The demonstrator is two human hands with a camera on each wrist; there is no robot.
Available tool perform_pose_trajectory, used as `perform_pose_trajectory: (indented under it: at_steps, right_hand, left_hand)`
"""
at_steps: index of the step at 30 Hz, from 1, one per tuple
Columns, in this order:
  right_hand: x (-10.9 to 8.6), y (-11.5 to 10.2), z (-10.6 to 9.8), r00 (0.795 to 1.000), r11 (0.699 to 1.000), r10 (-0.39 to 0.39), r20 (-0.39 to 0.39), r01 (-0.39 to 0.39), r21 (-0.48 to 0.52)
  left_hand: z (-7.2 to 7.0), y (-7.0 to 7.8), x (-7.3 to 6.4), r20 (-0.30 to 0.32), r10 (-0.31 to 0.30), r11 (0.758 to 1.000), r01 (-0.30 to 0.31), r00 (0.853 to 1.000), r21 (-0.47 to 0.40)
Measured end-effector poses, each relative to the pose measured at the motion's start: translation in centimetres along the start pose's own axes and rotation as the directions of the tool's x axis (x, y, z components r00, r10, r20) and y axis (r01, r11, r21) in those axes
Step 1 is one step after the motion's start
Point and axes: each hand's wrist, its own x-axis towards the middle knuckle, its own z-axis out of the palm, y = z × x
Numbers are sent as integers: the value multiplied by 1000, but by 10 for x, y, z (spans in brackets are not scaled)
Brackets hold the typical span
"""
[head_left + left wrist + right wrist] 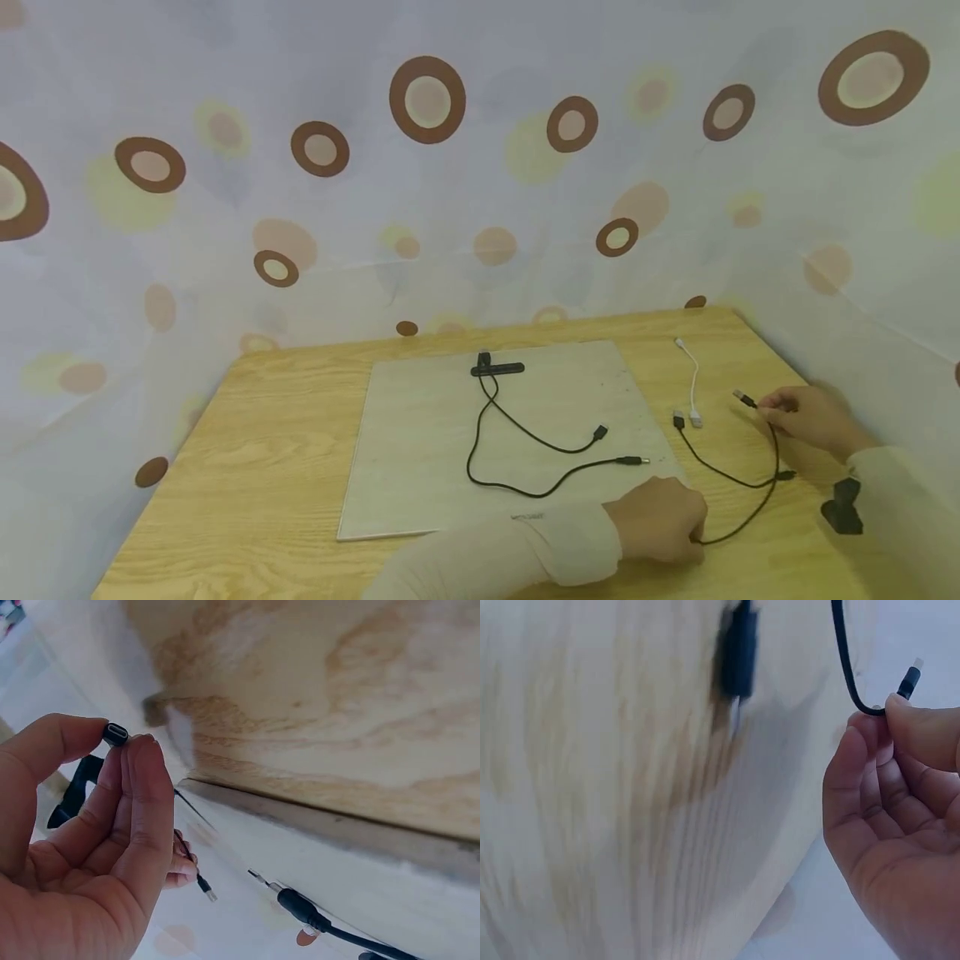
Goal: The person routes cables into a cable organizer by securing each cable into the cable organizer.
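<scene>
Soft, diffuse light leaves the head view muted and slightly hazy, circles on the patterned wall covering (337,221) stretching toward the edges. In the left wrist view, the USB-C connector (115,735) looks fairly crisp; in the right, broad shadow greys the worktop (577,825) and the black plug (739,656) blurs.

The thin black cable (759,508) bowed slackly at right in the head view, held near both ends; its metal-tipped plug (744,399) projected free, its oval-mouthed connector (115,735) was pinched.
</scene>
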Motion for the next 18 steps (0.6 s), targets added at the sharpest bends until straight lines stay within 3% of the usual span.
perform_pose_trajectory:
  at_steps: [4,10,15,18]
  right_hand:
    - [4,-15,4,999,992,-4,47,-2,127]
    - [13,-50,11,996,976,-61,70,45,215]
    - [21,-72,23,991,942,-97,97,60,329]
    - [26,-85,31,986,919,-125,110,73,387]
  left_hand:
    - [0,-6,-8,-9,32,999,-32,999,-31]
    - [-1,-26,-23,-32,114,992,-116,993,-49]
    - [-7,-47,-47,-61,170,983,-174,983,-57]
    - [-10,-60,-63,-95,169,982,-176,981,-71]
